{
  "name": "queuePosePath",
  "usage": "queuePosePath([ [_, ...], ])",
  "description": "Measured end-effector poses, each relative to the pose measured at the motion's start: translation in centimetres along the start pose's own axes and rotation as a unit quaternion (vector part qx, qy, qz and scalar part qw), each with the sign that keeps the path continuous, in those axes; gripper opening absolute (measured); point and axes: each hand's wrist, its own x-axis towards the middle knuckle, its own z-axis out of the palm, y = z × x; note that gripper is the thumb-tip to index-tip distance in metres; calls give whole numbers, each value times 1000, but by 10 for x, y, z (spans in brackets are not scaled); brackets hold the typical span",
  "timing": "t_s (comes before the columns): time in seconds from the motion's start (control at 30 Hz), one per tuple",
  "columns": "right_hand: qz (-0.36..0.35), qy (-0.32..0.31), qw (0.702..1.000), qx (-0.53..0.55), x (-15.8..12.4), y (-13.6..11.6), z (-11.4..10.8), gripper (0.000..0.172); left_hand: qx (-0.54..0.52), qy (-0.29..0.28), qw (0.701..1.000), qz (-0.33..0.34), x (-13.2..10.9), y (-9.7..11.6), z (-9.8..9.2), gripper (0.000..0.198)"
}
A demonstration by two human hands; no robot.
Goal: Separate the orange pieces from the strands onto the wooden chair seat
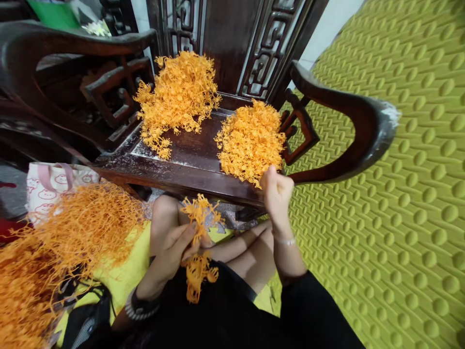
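Observation:
My left hand (178, 247), with a beaded bracelet at the wrist, is closed on a cluster of orange plastic-looking sprigs (198, 274) above my lap. The cluster sticks out above and below the fingers. My right hand (278, 191) is raised in a fist at the front edge of the dark wooden chair seat (196, 148). It is beside the right pile of orange pieces (252, 140); whether anything is inside the fist is hidden. A taller orange pile (181, 92) lies on the seat's left half.
Stringy orange strands (94, 223) are heaped at the left, by a white bag with pink handles (47, 186). Curved armrests (341, 97) flank the seat. Yellow-green textured matting (410, 194) fills the right side. A black bag (89, 320) lies lower left.

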Motion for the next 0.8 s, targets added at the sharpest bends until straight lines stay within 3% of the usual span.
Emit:
queuePosePath([
  [0.1, -12, 2, 988, -153, 45, 37, 26, 50, -58, 21, 998, 22, 16, -6, 5, 41],
  [0.17, -3, 3, 962, -272, 67, 58, 33, 40, -85, 26, 996, 31, 22, -8, 7, 38],
  [0.27, 15, -16, 932, -363, 75, 79, 35, 27, -122, 25, 992, 35, 26, -8, 9, 35],
  [0.33, -9, -3, 933, -361, 70, 86, 33, 28, -146, 27, 989, 28, 27, -7, 11, 35],
  [0.47, -85, 60, 948, -300, 58, 87, 31, 46, -170, 46, 984, 16, 29, -3, 18, 36],
  [0.63, -98, 148, 976, -129, 25, 48, 33, 29, -133, 65, 988, 48, 33, -3, 22, 36],
  [0.7, -87, 80, 993, -19, -5, 19, 36, 37, -101, 69, 990, 69, 35, -6, 23, 38],
  [0.8, -69, -183, 973, 121, -52, -20, 42, 73, -40, 59, 995, 65, 36, -11, 24, 49],
])
